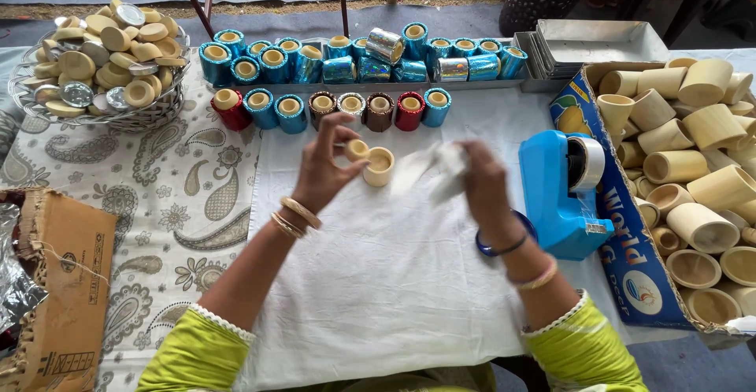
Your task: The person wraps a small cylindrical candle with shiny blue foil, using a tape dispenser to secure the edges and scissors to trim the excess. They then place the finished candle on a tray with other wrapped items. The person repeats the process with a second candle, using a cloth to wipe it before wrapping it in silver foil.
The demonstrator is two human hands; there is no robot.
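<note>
My left hand (327, 163) is raised over the white cloth (378, 282) that covers the middle of the table (181, 203), its fingers closed around a small plain bamboo cup (379, 166) with the open mouth facing up, and a little round lid (357, 149) sits pinched at my fingertips just beside the cup's rim. My right hand (482, 183) is close by on the other side, gripping a crumpled white piece of cloth or paper (431, 170); it is blurred, so I cannot tell which it is, nor whether it touches the cup. The two hands are near each other but not joined. Just to the right of my right wrist stands a blue tape dispenser (561, 195) with a roll of tape in it, and beyond that an open cardboard box (622, 242) filled with more bare bamboo cups (701, 171). Along the far edge of the white cloth runs a row of cups wrapped in shiny foil (346, 108), red, blue and brown, and behind them a larger batch of blue and silver wrapped cups (370, 57) sits on a metal tray. At the far left a wire basket (150, 112) holds a heap of round lids (110, 45), and a brown carton (63, 282) lies at the near left on the paisley tablecloth.
</note>
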